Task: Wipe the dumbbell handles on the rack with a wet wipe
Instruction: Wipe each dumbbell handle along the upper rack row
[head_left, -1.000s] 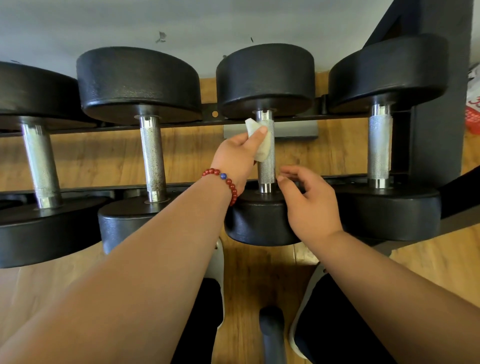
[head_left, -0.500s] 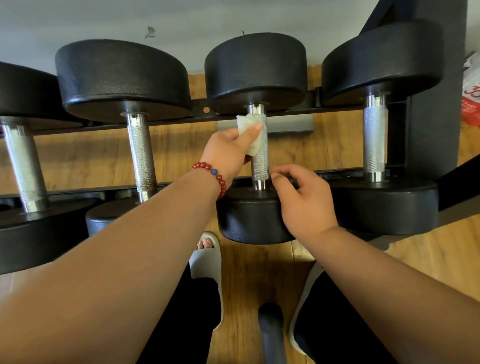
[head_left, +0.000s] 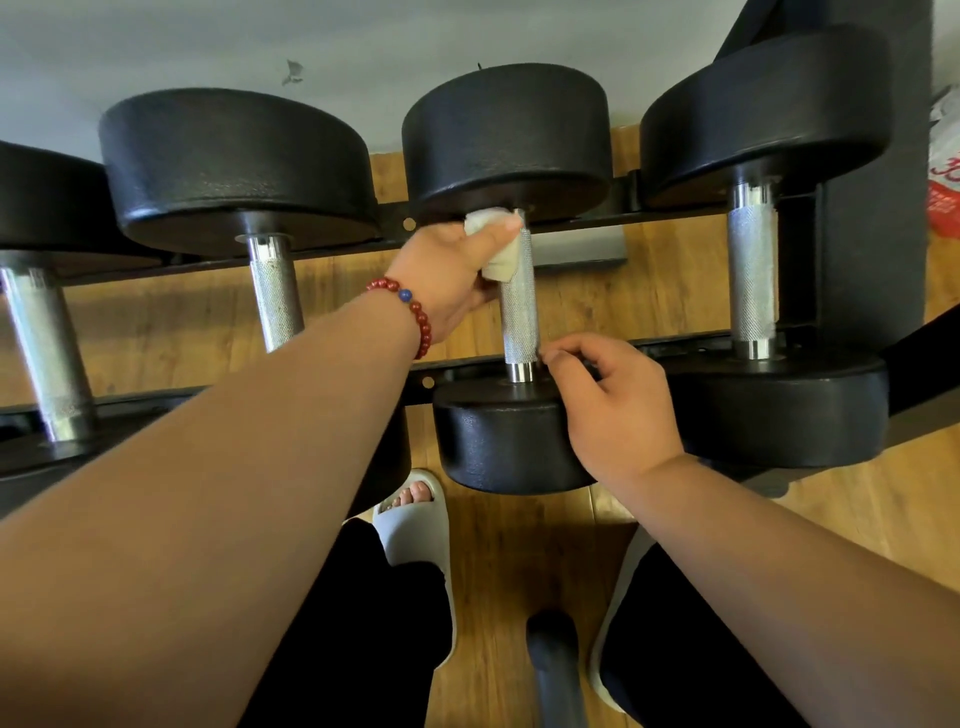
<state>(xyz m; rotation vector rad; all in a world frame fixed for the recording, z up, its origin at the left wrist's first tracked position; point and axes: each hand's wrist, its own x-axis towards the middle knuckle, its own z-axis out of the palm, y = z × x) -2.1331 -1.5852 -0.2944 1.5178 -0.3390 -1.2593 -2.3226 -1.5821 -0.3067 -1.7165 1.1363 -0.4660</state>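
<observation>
We look down on a black rack standing on a wooden floor by a pale wall. Four dumbbells lie across its two rails, each with one round black head far from us, one near, and a knurled silver bar between. Two bare forearms reach in from below toward the third dumbbell from the left. The left arm stretches long and nearly straight from the lower left. The right arm comes in shorter from the lower right, its wrist bent inward. The left hand grips a crumpled white wet wipe, thumb laid over it, and presses it to the far end of that dumbbell's handle, right under the far head. The right hand rests on the near head. Its fingers are loosely curled and hold nothing that we can see, the tips just beside the handle's near end. A red bead bracelet circles the left wrist. We judge that this handle is being wiped, with the wipe at one end of its stroke. The next move likely calls for drawing the wipe along the knurling toward the near head, perhaps turning it round the bar, while the right hand steadies the weight. We cannot tell whether the neighbouring handles are already wiped.
</observation>
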